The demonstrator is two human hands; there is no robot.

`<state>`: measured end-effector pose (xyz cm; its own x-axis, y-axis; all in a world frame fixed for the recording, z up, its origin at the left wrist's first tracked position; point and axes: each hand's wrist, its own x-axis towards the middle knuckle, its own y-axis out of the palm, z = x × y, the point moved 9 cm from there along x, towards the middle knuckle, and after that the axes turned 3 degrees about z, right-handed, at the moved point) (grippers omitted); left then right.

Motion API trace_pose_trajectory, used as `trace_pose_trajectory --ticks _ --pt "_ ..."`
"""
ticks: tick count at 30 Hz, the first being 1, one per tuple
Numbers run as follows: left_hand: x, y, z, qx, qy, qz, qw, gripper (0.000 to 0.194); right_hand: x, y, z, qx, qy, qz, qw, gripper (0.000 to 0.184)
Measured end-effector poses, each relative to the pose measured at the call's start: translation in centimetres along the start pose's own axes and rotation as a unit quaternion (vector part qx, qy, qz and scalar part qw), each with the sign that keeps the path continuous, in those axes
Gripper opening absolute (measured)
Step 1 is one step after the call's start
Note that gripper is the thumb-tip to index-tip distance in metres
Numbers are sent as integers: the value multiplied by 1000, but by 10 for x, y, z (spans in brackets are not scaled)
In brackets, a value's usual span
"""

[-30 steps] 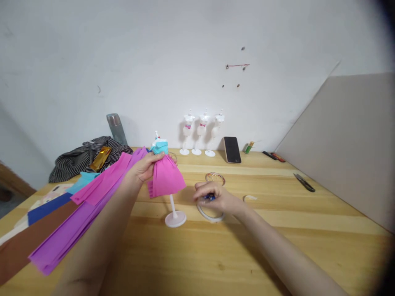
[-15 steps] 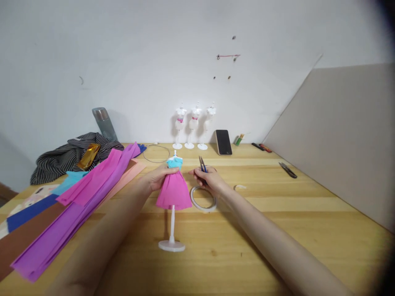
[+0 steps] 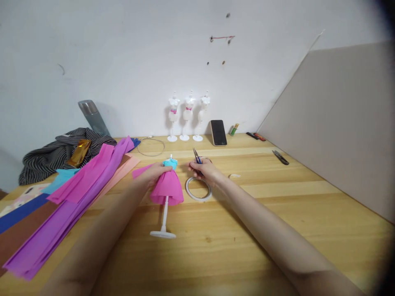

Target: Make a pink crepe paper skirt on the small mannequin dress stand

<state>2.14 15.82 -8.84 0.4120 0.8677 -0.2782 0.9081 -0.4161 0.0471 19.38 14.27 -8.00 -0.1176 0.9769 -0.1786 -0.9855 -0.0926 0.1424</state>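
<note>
Looking at the head view, with the clock read from its middle: holding with the left hand (image 3: 156, 171) a small dress form (image 3: 165, 213) at seven o'clock, in a blue top (image 3: 170, 165) and a pink skirt (image 3: 168, 188), with fingers closed at its waist. Cannot tell surely about contact between its base (image 3: 163, 234) and the wooden table (image 3: 222, 255). Gripping with the right hand (image 3: 203, 169), between curled fingers and quite near the middle toward six o'clock, a pointed blue-handled tool (image 3: 198, 159), directed to eleven o'clock. Finding near this hand, at six o'clock, a white ring (image 3: 201, 199), lying flat. Seeing also three white dress forms (image 3: 188, 116) near twelve o'clock, in a row before the wall (image 3: 138, 61), a dark-screened phone (image 3: 219, 132) at two o'clock, and black snips (image 3: 280, 158) at three o'clock. Noticing further some coloured strips (image 3: 75, 211) between eight and nine o'clock, and a striped cloth (image 3: 46, 154) at nine o'clock, with a golden packet (image 3: 79, 152) upon it.
</note>
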Motion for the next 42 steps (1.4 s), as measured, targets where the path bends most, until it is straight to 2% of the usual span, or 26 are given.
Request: trace_pose_trajectory --ticks 3,5,9,11,14,16,19,23,28,31,33,36,40,42 --pt "-4 -1 -11 90 30 -23 995 19 1 2 -2 -19 -5 6 1000 7" --pt "-8 -7 -21 161 52 -58 984 14 1 4 -1 -37 -10 10 999 9" --pt "-25 -25 -51 290 91 -142 942 37 2 5 2 -103 -28 14 994 13" --pt "-38 -29 -69 334 104 -159 923 40 3 3 5 -156 -43 10 987 14" --pt "-62 -28 -99 381 125 -164 901 38 3 -2 14 -255 -78 -10 964 9" --pt "-79 -22 -121 434 154 -164 872 35 2 -4 20 -323 -103 -23 941 9" --pt "-99 -19 -139 390 171 -162 890 32 0 1 22 -410 -123 -19 904 18" --pt "-102 -3 -135 365 137 -107 915 27 -5 14 24 -500 -135 6 855 34" --pt "-97 17 -128 387 120 -61 912 25 -16 17 35 -606 -121 62 784 19" --pt "-98 22 -127 386 116 -43 914 25 -20 11 32 -658 -80 90 743 12" --pt "-99 21 -127 389 107 -41 914 26 -20 8 27 -684 -52 98 721 16" --pt "-103 15 -130 416 97 -54 903 26 -21 6 20 -713 -14 104 693 23" --pt "-108 16 -133 434 103 -39 894 27 -29 9 18 -733 25 140 665 13" --pt "-110 18 -134 423 103 -35 899 25 -35 12 25 -736 24 145 661 15"
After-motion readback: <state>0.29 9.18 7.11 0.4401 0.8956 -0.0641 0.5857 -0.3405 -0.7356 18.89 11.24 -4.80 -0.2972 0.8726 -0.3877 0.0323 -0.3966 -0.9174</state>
